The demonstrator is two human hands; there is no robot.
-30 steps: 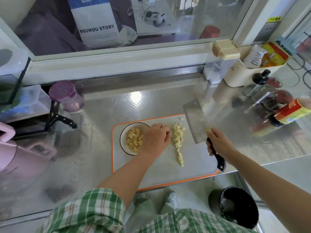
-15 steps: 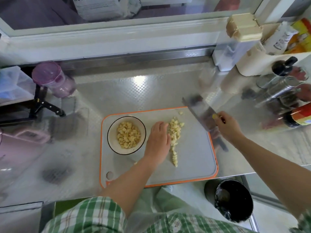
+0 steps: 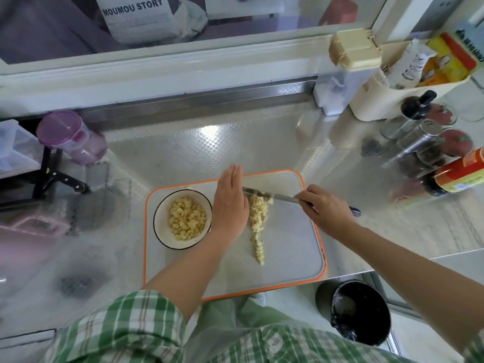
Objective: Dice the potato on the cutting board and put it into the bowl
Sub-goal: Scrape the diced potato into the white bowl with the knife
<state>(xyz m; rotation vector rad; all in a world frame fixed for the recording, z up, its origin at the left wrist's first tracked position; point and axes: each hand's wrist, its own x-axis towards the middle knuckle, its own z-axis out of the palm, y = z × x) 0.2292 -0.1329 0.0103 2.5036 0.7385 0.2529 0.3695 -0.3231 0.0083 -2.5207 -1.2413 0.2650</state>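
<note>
The steel counter (image 3: 183,150) runs the width of the view, and a grey cutting board (image 3: 288,255) with an orange rim lies near its front edge. A black bin (image 3: 360,313) stands on the floor below the board's right corner; what it holds cannot be made out. At the back right a cream caddy (image 3: 387,103) holds upright packets, with a clear cream-lidded container (image 3: 353,52) just beside it. A purple-lidded jar (image 3: 70,138) sits far left.

A white bowl (image 3: 163,231) with a dark rim sits on the left part of the board, holding a heap of diced potato (image 3: 186,218).

The left hand (image 3: 230,203) stands on edge between the bowl and the loose potato pile (image 3: 258,218) — fingers straight and pressed together, gripping nothing, the palm side right against the pile's left flank. The right hand (image 3: 324,208) has its fingers curled around the handle of a knife (image 3: 277,197), whose blade lies low across the far end of the pile, its tip reaching the left palm.

The pile lies mid-board as a narrow strip — widest under the blade, thinning toward the person, and just right of the bowl.
</note>
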